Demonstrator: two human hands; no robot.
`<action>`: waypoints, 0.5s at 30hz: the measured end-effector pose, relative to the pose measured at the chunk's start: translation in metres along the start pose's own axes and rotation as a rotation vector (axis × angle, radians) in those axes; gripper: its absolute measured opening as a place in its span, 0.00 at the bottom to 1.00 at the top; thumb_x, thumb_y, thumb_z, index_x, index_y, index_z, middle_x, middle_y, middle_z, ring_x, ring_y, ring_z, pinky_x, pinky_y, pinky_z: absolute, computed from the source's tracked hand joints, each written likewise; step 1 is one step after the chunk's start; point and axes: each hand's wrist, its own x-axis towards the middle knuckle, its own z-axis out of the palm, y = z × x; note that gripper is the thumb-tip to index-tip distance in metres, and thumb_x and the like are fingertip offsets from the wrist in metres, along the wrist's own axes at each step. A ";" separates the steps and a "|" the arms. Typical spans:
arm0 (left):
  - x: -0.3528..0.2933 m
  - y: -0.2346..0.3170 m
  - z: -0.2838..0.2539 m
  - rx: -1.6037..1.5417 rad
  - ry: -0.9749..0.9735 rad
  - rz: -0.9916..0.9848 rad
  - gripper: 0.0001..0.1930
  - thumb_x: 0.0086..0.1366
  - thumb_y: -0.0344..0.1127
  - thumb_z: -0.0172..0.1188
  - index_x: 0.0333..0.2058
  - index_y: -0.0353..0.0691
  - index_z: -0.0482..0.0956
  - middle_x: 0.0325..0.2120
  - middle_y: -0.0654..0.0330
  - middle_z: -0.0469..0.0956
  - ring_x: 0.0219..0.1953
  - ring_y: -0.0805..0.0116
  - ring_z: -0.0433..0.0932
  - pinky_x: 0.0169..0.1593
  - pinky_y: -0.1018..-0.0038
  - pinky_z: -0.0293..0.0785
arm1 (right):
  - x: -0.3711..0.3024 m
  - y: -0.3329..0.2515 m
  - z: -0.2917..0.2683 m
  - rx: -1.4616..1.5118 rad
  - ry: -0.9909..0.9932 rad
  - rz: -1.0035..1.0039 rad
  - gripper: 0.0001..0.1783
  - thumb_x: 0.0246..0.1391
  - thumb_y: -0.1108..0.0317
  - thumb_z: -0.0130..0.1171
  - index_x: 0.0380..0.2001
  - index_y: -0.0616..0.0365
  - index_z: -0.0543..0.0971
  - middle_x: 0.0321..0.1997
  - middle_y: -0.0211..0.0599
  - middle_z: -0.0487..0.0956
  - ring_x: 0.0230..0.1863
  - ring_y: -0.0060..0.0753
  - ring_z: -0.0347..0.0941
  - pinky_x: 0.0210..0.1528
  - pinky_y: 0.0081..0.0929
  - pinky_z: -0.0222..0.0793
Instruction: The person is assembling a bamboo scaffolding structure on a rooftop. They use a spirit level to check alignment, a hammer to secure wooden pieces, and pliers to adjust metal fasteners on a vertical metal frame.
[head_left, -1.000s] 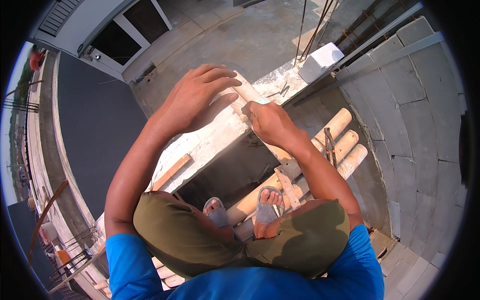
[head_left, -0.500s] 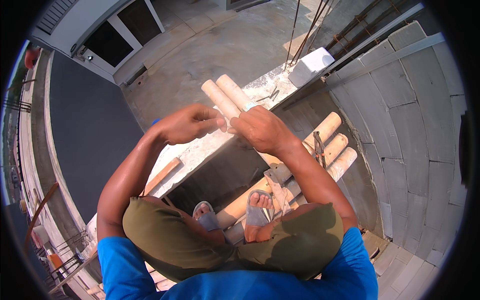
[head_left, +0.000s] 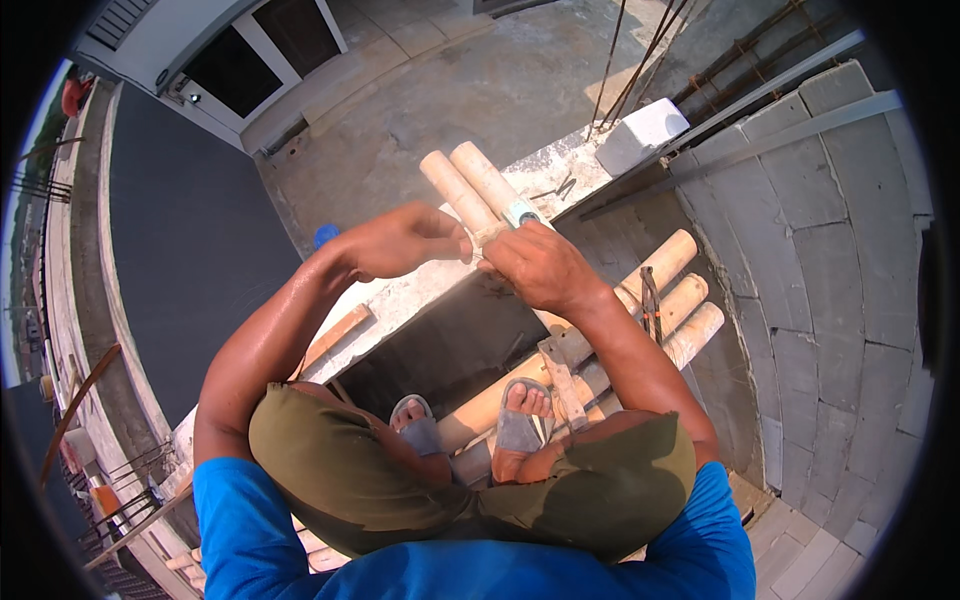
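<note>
My left hand point(head_left: 410, 243) is closed, fingertips pinched together beside two pale round bamboo poles point(head_left: 462, 192). My right hand point(head_left: 545, 268) is curled at the near part of these poles, its fingers bent and close to my left fingertips. Between the hands a small pale strip or edge point(head_left: 489, 234) shows; what the fingers pinch is too small to name. A small teal and white round item point(head_left: 524, 215) sits by my right knuckles, against the right pole. The poles lie across a white-splashed concrete ledge point(head_left: 425, 288).
Under my sandalled feet run several bamboo poles point(head_left: 480, 408), with dark ties point(head_left: 651, 300) and a wooden piece point(head_left: 563, 385). A dark gap point(head_left: 440, 345) opens beside them. A grey block wall point(head_left: 810, 260) rises at right. A white block point(head_left: 643, 135) and upright rebar point(head_left: 625, 75) stand farther back.
The whole view has shifted slightly, moving the scene to the right. My hands stay by the two poles, with small finger movements. The teal and white item and pale strip show more plainly.
</note>
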 end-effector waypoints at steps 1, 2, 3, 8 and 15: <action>-0.001 0.001 0.000 0.007 -0.010 -0.028 0.13 0.76 0.41 0.63 0.43 0.35 0.87 0.27 0.73 0.78 0.30 0.85 0.67 0.33 0.78 0.63 | 0.000 0.000 0.000 -0.009 0.001 -0.017 0.11 0.62 0.62 0.66 0.30 0.52 0.75 0.26 0.31 0.75 0.29 0.40 0.75 0.37 0.36 0.68; -0.001 0.002 0.000 0.010 -0.020 -0.054 0.13 0.77 0.41 0.63 0.43 0.35 0.87 0.27 0.73 0.77 0.29 0.85 0.67 0.33 0.78 0.63 | 0.000 0.000 0.000 -0.019 -0.001 -0.034 0.12 0.62 0.62 0.66 0.29 0.51 0.75 0.25 0.30 0.74 0.28 0.40 0.74 0.37 0.36 0.67; -0.001 0.003 0.000 0.013 -0.031 -0.080 0.13 0.77 0.41 0.63 0.43 0.35 0.87 0.27 0.73 0.77 0.29 0.85 0.66 0.32 0.79 0.62 | -0.001 0.000 0.000 -0.040 -0.005 -0.047 0.12 0.62 0.62 0.67 0.28 0.51 0.75 0.25 0.30 0.74 0.28 0.39 0.73 0.37 0.35 0.67; 0.001 -0.012 0.001 -0.066 -0.075 -0.024 0.13 0.77 0.40 0.63 0.43 0.36 0.87 0.26 0.75 0.76 0.26 0.86 0.64 0.29 0.79 0.59 | -0.002 -0.002 0.008 -0.048 0.027 -0.074 0.14 0.61 0.62 0.68 0.26 0.51 0.74 0.22 0.30 0.72 0.25 0.36 0.71 0.34 0.35 0.67; -0.002 -0.008 0.006 -0.053 -0.107 -0.047 0.13 0.77 0.41 0.63 0.44 0.35 0.86 0.29 0.74 0.78 0.32 0.83 0.68 0.37 0.77 0.65 | -0.013 -0.009 0.017 0.120 0.090 -0.010 0.13 0.59 0.71 0.69 0.24 0.54 0.75 0.21 0.35 0.72 0.23 0.42 0.72 0.29 0.39 0.69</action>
